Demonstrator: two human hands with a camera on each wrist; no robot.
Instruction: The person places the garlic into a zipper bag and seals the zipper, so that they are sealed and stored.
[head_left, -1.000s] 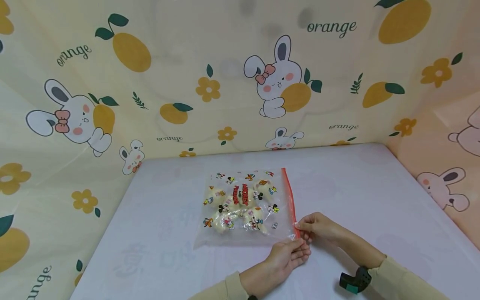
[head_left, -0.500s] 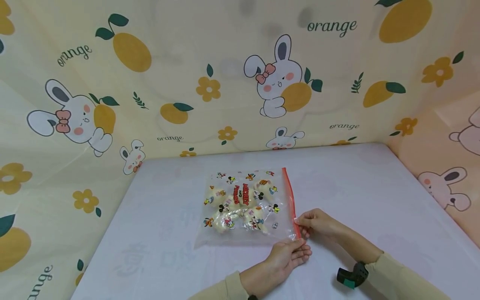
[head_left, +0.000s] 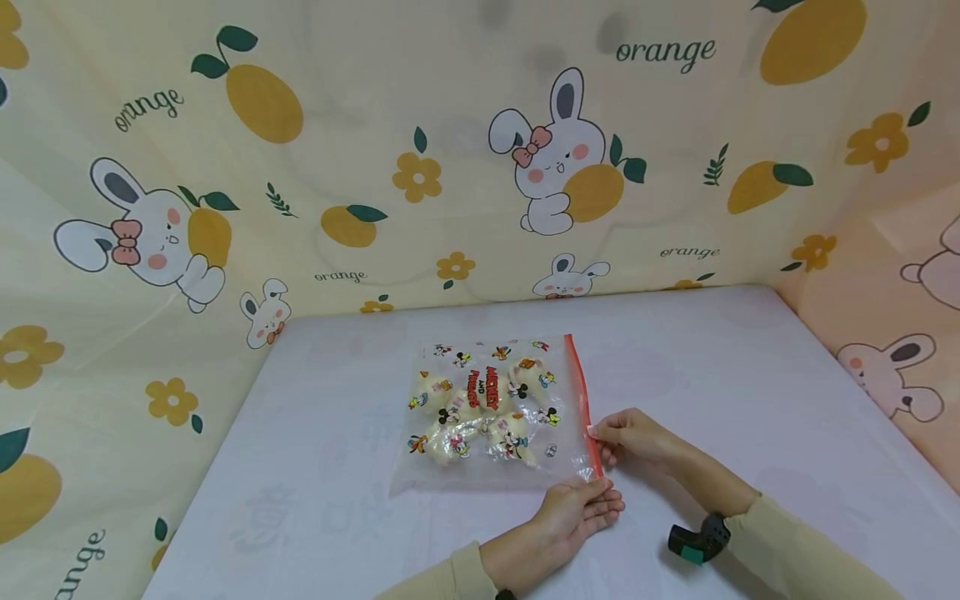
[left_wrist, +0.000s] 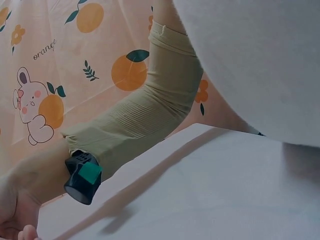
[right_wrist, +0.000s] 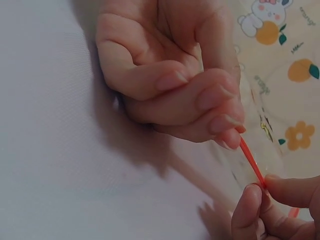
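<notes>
A clear zip bag [head_left: 480,400] printed with cartoon characters lies flat on the table, several pale, rounded pieces inside. Its red zip edge [head_left: 577,375] runs along the right side. My left hand [head_left: 558,521] holds the near end of that edge between thumb and fingers. Slightly farther up the edge, my right hand [head_left: 641,437] pinches the red strip. In the right wrist view the left hand [right_wrist: 165,80] is large, with the right hand [right_wrist: 280,210] pinching the red strip at lower right. The left wrist view catches part of the right hand [left_wrist: 17,205]; the bag is out of sight there.
A white cloth covers the table [head_left: 315,417]. Behind it hangs a patterned curtain [head_left: 337,108] with rabbits and oranges. A black device with a green patch [head_left: 701,540] is worn on the right wrist, below the sleeve cuff.
The right hand has slid along the red edge, away from me and from the left hand. The left hand and the bag stay nearly in place.
</notes>
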